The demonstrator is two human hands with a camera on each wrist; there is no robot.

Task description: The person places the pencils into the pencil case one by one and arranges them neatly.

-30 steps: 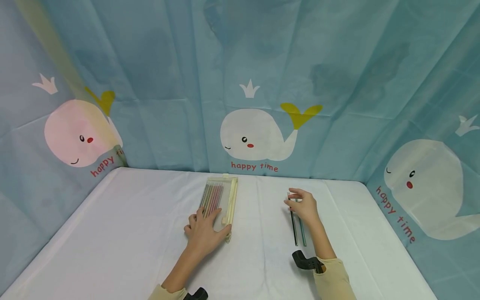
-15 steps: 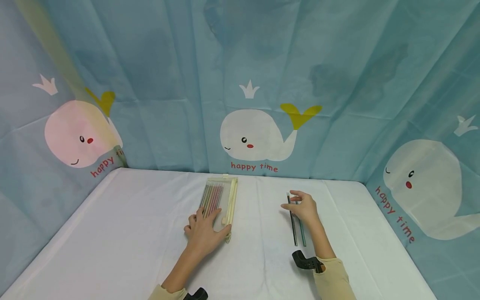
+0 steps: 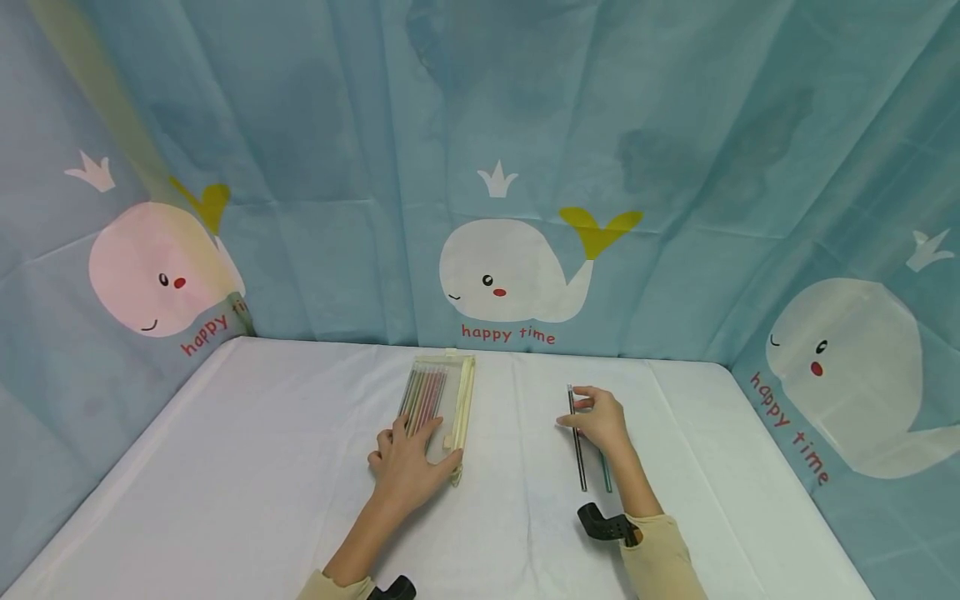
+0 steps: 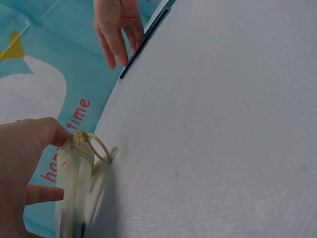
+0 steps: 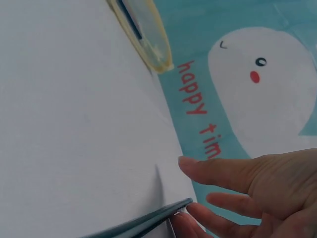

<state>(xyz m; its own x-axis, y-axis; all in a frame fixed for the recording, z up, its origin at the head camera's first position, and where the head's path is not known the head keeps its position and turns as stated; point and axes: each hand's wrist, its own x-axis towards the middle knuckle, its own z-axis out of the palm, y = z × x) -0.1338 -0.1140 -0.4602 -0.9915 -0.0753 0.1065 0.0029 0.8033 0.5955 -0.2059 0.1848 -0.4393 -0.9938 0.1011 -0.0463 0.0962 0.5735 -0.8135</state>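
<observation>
My left hand (image 3: 405, 467) rests over the near part of a clear zip pencil case (image 3: 459, 383) with pale yellow edging; several slim coloured sticks, like pens, lie inside. In the left wrist view its thumb touches the case's zip end (image 4: 81, 136). On the right, my right hand (image 3: 606, 423) reaches over a slim dark pen (image 3: 579, 462), its fingertips touching the far end. The right wrist view shows the thumb (image 5: 218, 173) apart from the pen end (image 5: 181, 204). A green pen (image 3: 606, 475) lies beside the dark one, partly hidden under the hand.
A white cloth (image 3: 225, 475) covers the table. Blue curtains (image 3: 330, 250) printed with whales stand behind and at both sides. A black camera mount (image 3: 603, 525) sits at my right wrist, another (image 3: 397, 587) at my left.
My right hand has shifted slightly left, and the dark pen has moved left with it, widening its gap from the green pen. My left hand and the pencil case stay put.
</observation>
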